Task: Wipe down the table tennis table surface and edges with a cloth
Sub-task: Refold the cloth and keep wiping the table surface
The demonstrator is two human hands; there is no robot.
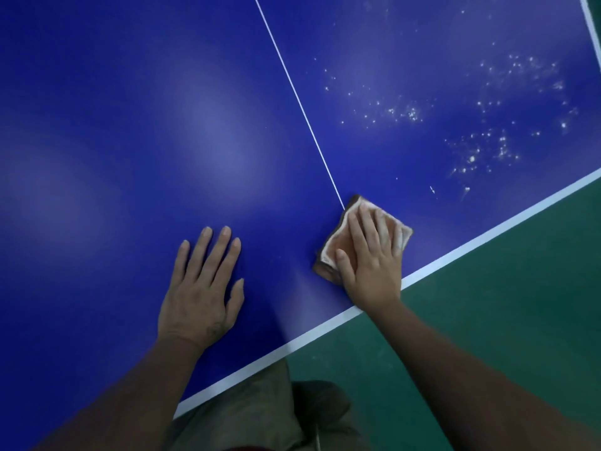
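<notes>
Planted left hand (201, 288) flat on the table tennis table (113, 141), fingers straight and slightly spread, gripping nothing; probably as a brace for leaning in. Pressed right hand (370, 258) palm-down on the folded peach cloth (335, 244), fingers extended across it, wrist over the white edge line (487, 230); flat pressure suited wiping. Pinned cloth at the foot of the centre line (292, 83). Beyond and right of the fingertips, noted white specks (487, 148), not yet wiped.
</notes>
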